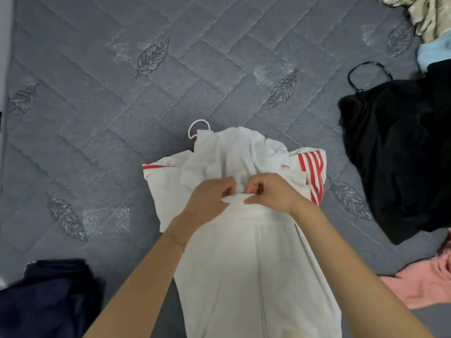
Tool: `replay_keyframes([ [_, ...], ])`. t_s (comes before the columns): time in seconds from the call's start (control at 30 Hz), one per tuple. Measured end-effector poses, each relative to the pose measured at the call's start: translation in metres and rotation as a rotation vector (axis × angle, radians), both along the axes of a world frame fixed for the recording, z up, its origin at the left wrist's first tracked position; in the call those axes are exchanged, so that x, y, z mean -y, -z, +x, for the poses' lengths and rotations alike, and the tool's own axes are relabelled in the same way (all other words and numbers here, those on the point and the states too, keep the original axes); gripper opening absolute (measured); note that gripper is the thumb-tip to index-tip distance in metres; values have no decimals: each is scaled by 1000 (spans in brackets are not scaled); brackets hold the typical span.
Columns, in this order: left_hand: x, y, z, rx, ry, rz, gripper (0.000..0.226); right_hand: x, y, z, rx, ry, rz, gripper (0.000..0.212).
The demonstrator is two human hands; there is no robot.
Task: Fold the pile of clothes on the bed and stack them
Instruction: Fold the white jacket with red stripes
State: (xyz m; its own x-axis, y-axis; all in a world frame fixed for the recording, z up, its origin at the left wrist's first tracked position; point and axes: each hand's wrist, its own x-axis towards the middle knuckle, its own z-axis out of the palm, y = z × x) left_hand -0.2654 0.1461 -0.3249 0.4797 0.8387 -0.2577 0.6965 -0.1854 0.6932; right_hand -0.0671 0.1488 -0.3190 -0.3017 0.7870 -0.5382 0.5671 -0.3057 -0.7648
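From the head view, the white jacket (256,264) with red sleeve stripes lay on the grey quilted bed (146,93), running from the centre down to 6 o'clock, zip side up, its hood bunched at the far end. The left hand (210,196) and right hand (271,191) met just below centre, each pinching the same raised fold of the jacket's white cloth between thumb and curled fingers. A black garment (395,154) sat heaped at 3 o'clock, a pink one (424,281) at 4 o'clock, a navy one (48,301) at 8 o'clock. Pale blue cloth (432,54) and beige cloth (427,15) lay at 1 o'clock.
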Motion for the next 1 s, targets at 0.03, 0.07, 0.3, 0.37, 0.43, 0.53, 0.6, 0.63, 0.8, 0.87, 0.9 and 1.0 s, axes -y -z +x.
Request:
replay_keyframes([
  [0.03,13,6,1,-6,40,-36,27,10,5,2,33,-35,-39,25],
  [0.07,24,13,2,-10,82,-65,21,20,11,4,72,-65,-61,25],
  [0.3,71,39,9,-23,-80,8,24,78,43,4,343,-53,57,18],
  [0.37,79,40,12,-114,-139,170,34,89,40,3,378,19,161,27],
  [0.43,88,38,14,-191,-157,251,47,102,32,3,383,90,259,40],
  [0.53,106,32,13,-278,-127,272,60,120,21,5,407,106,316,59],
  [0.6,122,26,13,-317,-98,275,62,134,16,8,460,68,317,66],
  [0.63,131,24,13,-327,-94,270,63,141,14,9,485,51,306,68],
  [0.8,183,25,14,-363,-135,221,66,188,18,22,525,2,226,73],
  [0.87,209,27,18,-383,-159,185,68,212,22,28,536,-18,214,74],
  [0.9,222,27,21,-392,-173,178,68,223,24,31,540,-25,211,75],
  [1.0,259,28,33,-418,-217,185,69,257,26,41,547,-45,213,78],
])
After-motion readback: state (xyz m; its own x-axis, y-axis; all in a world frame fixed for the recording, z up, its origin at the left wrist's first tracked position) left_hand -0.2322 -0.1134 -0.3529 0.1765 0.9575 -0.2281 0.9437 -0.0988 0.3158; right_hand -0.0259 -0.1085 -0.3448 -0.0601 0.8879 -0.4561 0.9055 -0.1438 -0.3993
